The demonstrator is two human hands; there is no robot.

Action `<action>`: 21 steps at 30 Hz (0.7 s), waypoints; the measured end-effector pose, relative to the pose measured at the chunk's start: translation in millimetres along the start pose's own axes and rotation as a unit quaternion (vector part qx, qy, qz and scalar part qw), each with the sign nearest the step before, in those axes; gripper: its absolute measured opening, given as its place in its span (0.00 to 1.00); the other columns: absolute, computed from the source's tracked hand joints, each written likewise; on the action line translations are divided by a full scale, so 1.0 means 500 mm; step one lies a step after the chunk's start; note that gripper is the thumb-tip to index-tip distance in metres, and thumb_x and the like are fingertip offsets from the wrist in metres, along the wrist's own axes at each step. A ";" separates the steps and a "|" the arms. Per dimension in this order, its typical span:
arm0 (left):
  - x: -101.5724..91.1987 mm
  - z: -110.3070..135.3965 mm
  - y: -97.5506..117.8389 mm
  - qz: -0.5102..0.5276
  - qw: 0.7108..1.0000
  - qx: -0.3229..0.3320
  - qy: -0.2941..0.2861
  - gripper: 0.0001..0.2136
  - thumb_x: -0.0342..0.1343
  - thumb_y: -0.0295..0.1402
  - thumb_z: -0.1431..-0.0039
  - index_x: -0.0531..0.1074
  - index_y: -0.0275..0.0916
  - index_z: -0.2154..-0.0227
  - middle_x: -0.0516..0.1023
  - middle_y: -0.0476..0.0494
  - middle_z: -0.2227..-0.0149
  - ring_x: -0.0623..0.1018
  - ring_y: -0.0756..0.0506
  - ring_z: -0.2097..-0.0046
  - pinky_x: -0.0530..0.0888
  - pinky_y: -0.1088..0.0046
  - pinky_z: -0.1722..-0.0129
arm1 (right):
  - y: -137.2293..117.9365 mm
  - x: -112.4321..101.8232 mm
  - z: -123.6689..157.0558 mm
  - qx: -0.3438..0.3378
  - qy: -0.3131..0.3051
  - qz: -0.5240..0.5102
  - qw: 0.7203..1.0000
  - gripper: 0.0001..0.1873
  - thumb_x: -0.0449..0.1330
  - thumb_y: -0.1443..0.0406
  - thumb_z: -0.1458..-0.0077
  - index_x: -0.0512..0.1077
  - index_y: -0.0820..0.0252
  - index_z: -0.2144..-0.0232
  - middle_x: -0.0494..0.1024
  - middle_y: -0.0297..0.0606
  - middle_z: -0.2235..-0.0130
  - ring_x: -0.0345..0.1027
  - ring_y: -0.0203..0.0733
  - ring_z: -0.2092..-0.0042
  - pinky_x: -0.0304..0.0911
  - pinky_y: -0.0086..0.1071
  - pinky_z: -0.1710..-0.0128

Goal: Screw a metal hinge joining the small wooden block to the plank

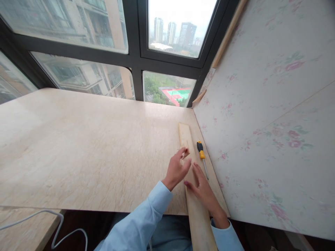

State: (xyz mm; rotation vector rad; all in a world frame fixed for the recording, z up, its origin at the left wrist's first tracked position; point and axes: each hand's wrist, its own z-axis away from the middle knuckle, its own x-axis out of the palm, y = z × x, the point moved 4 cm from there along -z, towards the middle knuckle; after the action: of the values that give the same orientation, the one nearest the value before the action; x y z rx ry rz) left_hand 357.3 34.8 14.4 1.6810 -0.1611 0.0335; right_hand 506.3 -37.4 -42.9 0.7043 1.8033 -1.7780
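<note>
A long, pale wooden board lies near the wall side of the stone-patterned ledge, its near end reaching past the edge beside my lap. My left hand is above the board's left side, thumb and fingers curled around a small brownish bit at the fingertips, too small to make out. Across the board lies my right hand, thumb at the left edge and fingers along the right. To the right of the board rests a screwdriver with a black and yellow handle, its shaft pointing towards me.
The beige ledge stretches left under dark-framed windows. On the right rises a flower-papered wall, with peeling paper by the window corner. A white cable hangs at the lower left over a lower surface.
</note>
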 end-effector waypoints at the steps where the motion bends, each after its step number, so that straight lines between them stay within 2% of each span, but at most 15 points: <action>1: 0.014 0.007 0.005 -0.041 0.998 0.024 -0.034 0.20 0.61 0.28 0.47 0.74 0.42 0.50 0.75 0.37 0.46 0.73 0.38 0.43 0.67 0.60 0.41 | 0.005 -0.001 -0.002 0.004 0.011 -0.024 1.000 0.44 0.59 0.48 0.43 0.49 0.55 0.32 0.49 0.48 0.30 0.42 0.50 0.29 0.43 0.54 0.31; 5: 0.056 0.038 0.001 -0.210 0.961 0.085 -0.160 0.12 0.56 0.28 0.43 0.75 0.42 0.56 0.77 0.36 0.51 0.76 0.37 0.49 0.70 0.60 0.47 | 0.038 -0.005 -0.006 0.034 0.073 -0.125 0.989 0.40 0.56 0.49 0.40 0.46 0.53 0.32 0.53 0.49 0.31 0.48 0.48 0.30 0.49 0.52 0.33; 8: 0.063 0.052 -0.017 -0.291 0.930 0.101 -0.200 0.08 0.52 0.25 0.42 0.74 0.40 0.63 0.78 0.36 0.58 0.77 0.38 0.54 0.72 0.63 0.53 | 0.056 -0.007 -0.009 0.048 0.092 -0.143 0.984 0.40 0.54 0.49 0.39 0.47 0.55 0.32 0.54 0.50 0.31 0.50 0.50 0.31 0.53 0.50 0.34; 11: 0.050 0.053 -0.028 -0.315 0.924 0.112 -0.184 0.09 0.51 0.26 0.41 0.73 0.39 0.60 0.78 0.37 0.55 0.77 0.40 0.53 0.72 0.64 0.52 | 0.048 -0.014 -0.014 0.024 0.084 -0.109 0.990 0.40 0.56 0.49 0.41 0.49 0.55 0.32 0.53 0.48 0.31 0.49 0.51 0.31 0.53 0.51 0.34; 15: 0.023 0.056 -0.032 -0.350 0.920 0.110 -0.140 0.13 0.48 0.25 0.39 0.70 0.37 0.53 0.76 0.36 0.51 0.75 0.39 0.48 0.72 0.59 0.47 | 0.022 -0.028 -0.032 -0.019 0.087 -0.037 0.995 0.42 0.58 0.49 0.42 0.51 0.57 0.32 0.51 0.46 0.30 0.43 0.52 0.29 0.45 0.53 0.32; 18: 0.007 0.076 -0.037 -0.374 0.920 0.063 -0.105 0.13 0.48 0.26 0.39 0.69 0.35 0.52 0.75 0.33 0.49 0.74 0.38 0.45 0.72 0.57 0.46 | 0.022 -0.022 -0.048 -0.005 0.054 -0.013 0.998 0.44 0.59 0.48 0.44 0.52 0.59 0.32 0.51 0.47 0.30 0.42 0.54 0.29 0.42 0.52 0.31; 21: 0.011 0.112 -0.048 -0.364 0.923 0.024 -0.126 0.14 0.48 0.29 0.38 0.69 0.34 0.51 0.74 0.30 0.48 0.73 0.36 0.43 0.71 0.55 0.44 | 0.038 -0.008 -0.057 0.034 0.039 -0.013 0.999 0.47 0.59 0.48 0.46 0.51 0.61 0.31 0.52 0.50 0.30 0.44 0.55 0.30 0.44 0.52 0.32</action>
State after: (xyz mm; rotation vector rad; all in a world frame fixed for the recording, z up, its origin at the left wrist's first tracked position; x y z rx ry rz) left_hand 362.0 -18.5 -15.4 1.6996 0.2834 -0.7438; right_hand 522.3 -8.9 -53.6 0.7896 1.8173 -1.8593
